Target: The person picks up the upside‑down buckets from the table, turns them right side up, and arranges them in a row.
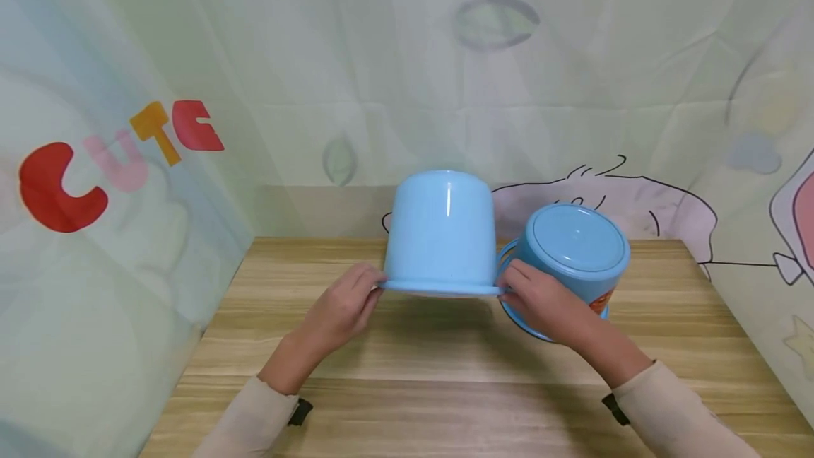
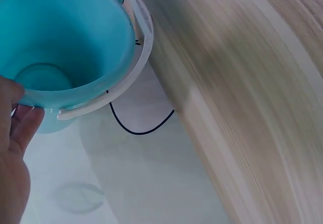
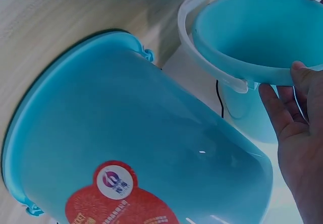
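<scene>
A light blue bucket (image 1: 441, 232) is held upside down above the table, its base up and its rim toward me. My left hand (image 1: 343, 306) pinches the rim at its left side, thumb and fingers on opposite faces. At the right side my right hand (image 1: 543, 302) pinches the same rim. The left wrist view looks into the bucket's hollow inside (image 2: 75, 37), with a whitish handle (image 2: 144, 45) hanging along the rim. A second blue bucket (image 1: 575, 242), with a red label (image 3: 116, 199), stands mouth down on the table just beyond my right hand, which partly hides it.
The wood-grain table (image 1: 407, 387) lies under both buckets. Behind it hangs a pale printed curtain (image 1: 394, 55), which also runs down the left and right sides, with coloured letters on the left. A dark band (image 1: 300, 412) shows at the left sleeve's cuff.
</scene>
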A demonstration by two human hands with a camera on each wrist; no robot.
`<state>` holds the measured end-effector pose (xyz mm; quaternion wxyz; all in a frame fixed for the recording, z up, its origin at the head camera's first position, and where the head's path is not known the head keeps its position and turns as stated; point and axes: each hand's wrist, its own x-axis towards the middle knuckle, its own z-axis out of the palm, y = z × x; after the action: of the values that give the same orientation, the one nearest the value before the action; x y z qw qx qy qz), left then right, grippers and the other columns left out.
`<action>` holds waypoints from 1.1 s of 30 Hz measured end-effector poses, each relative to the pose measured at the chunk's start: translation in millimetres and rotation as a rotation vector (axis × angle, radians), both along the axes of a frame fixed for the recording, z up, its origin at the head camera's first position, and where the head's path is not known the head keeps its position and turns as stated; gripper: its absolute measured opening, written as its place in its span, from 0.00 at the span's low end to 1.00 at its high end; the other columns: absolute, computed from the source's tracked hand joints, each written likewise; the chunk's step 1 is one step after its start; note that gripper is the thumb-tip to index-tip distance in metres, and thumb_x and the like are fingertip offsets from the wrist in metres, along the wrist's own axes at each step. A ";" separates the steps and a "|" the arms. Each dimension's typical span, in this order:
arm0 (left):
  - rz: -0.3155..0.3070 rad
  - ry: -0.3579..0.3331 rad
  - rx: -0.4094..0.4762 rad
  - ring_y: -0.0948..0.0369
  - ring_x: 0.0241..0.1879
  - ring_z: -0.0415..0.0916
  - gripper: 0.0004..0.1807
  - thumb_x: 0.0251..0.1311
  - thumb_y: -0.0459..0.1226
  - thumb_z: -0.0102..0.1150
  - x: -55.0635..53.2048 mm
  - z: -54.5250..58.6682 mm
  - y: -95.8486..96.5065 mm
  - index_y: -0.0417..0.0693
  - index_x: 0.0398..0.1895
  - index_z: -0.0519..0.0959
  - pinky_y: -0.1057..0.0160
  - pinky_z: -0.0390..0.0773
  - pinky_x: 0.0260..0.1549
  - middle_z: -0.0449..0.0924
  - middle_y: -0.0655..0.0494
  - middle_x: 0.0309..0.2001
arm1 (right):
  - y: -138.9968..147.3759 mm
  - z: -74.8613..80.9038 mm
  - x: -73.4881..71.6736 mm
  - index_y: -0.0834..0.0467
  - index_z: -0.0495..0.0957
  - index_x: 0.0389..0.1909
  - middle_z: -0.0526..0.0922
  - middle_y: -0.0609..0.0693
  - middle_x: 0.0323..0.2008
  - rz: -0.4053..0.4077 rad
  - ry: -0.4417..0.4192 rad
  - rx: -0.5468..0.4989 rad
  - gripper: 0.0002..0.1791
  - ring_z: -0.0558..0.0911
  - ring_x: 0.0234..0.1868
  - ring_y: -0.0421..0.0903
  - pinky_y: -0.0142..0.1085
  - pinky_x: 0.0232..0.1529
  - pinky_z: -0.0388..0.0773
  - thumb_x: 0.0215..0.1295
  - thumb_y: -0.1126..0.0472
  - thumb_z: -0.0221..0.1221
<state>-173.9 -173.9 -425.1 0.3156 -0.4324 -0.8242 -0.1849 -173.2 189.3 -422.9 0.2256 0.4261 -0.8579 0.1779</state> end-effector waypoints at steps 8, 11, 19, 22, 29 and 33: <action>-0.022 0.051 0.053 0.53 0.41 0.83 0.23 0.46 0.19 0.74 0.6 6.2 1.0 0.33 0.47 0.78 0.56 0.87 0.44 0.82 0.44 0.42 | 0.7 10.0 -0.1 0.58 0.74 0.40 0.77 0.47 0.37 0.017 0.008 -0.052 0.22 0.79 0.37 0.39 0.33 0.36 0.83 0.50 0.73 0.76; -0.024 0.044 0.059 0.52 0.43 0.84 0.24 0.46 0.19 0.74 2.1 8.6 2.0 0.33 0.48 0.78 0.56 0.87 0.45 0.82 0.44 0.43 | 2.1 13.0 -0.9 0.59 0.74 0.40 0.78 0.48 0.38 0.023 0.008 -0.065 0.21 0.80 0.38 0.40 0.34 0.37 0.84 0.51 0.73 0.75; -0.035 0.038 0.077 0.51 0.44 0.84 0.20 0.54 0.20 0.70 3.8 16.6 4.9 0.32 0.50 0.77 0.56 0.86 0.46 0.82 0.43 0.45 | 6.2 21.0 0.3 0.59 0.73 0.43 0.78 0.48 0.41 0.006 -0.049 -0.069 0.21 0.82 0.42 0.41 0.37 0.41 0.86 0.54 0.73 0.73; -0.036 0.064 0.095 0.51 0.43 0.84 0.22 0.50 0.19 0.71 2.1 21.1 5.9 0.32 0.50 0.77 0.55 0.87 0.45 0.83 0.42 0.44 | 5.9 25.0 -0.3 0.59 0.73 0.44 0.78 0.48 0.42 0.017 -0.042 -0.077 0.23 0.82 0.42 0.41 0.38 0.41 0.87 0.52 0.74 0.74; -0.035 0.070 0.110 0.51 0.43 0.84 0.24 0.48 0.18 0.72 0.1 31.8 7.5 0.31 0.50 0.77 0.56 0.87 0.44 0.82 0.42 0.44 | 6.6 31.2 -2.7 0.60 0.73 0.46 0.79 0.48 0.42 0.026 -0.049 -0.103 0.26 0.87 0.44 0.44 0.38 0.43 0.88 0.50 0.76 0.74; -0.033 0.036 0.136 0.51 0.44 0.84 0.24 0.49 0.18 0.73 -0.8 37.5 8.3 0.33 0.51 0.78 0.56 0.87 0.43 0.82 0.43 0.45 | 7.1 37.0 -3.2 0.61 0.72 0.46 0.79 0.49 0.43 0.027 -0.078 -0.124 0.25 0.87 0.45 0.46 0.36 0.43 0.88 0.52 0.77 0.73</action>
<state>-174.7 -165.6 -387.7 0.3558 -0.4270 -0.7966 -0.2378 -176.5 196.3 -385.8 0.2156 0.4158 -0.8474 0.2500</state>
